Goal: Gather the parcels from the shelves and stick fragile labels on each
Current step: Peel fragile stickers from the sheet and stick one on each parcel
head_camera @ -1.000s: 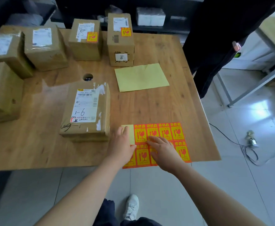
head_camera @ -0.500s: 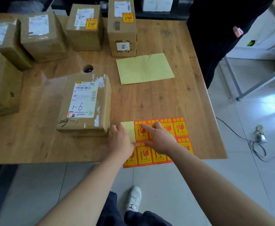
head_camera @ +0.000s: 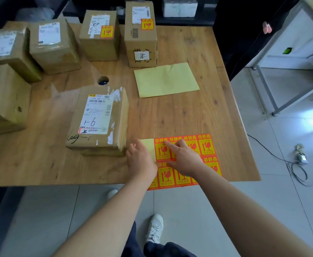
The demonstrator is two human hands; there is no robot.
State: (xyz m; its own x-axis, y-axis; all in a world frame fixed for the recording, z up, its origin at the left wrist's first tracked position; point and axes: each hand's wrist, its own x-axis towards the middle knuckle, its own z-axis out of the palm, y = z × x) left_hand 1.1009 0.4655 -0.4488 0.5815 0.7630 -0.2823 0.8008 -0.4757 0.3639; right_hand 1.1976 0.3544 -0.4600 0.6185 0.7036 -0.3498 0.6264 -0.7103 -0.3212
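In the head view the sheet of fragile labels [head_camera: 206, 147] lies at the table's [head_camera: 198, 115] near edge, just right of the parcel marked 1-6 [head_camera: 98, 119]. The left hand [head_camera: 140, 161] rests flat on its bare yellow corner with fingers relaxed, holding nothing. A second ago the right hand [head_camera: 185, 159] lay lower on the sheet with fingers spread; it has since moved up, so its forefinger now stretches to the top edge of an upper-row label with the other fingers loosely bent, grasping nothing, while the sheet and parcel have not shifted.
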